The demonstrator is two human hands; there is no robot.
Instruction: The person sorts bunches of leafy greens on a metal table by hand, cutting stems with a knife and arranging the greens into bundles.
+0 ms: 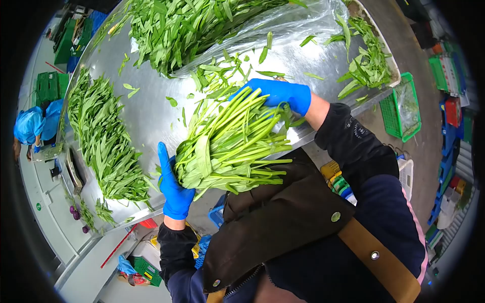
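A loose bunch of water spinach (232,144) is held at the near edge of the metal table, its cut stems pointing right and towards me. My left hand (176,187), in a blue glove, grips the leafy end with the thumb stretched upward; some fingers are hidden under the leaves. My right hand (278,95), also gloved in blue, is closed over the far side of the stems, its fingertips partly hidden. Short stems and loose leaves (214,78) lie on the table just beyond the bunch.
The metal table (154,111) bears a large greens pile (177,30) with clear plastic (283,28), a long row of greens (103,136) at left and trimmings (371,60) at right. A green crate (401,108) stands beyond the right edge. A person (38,123) in blue is at far left.
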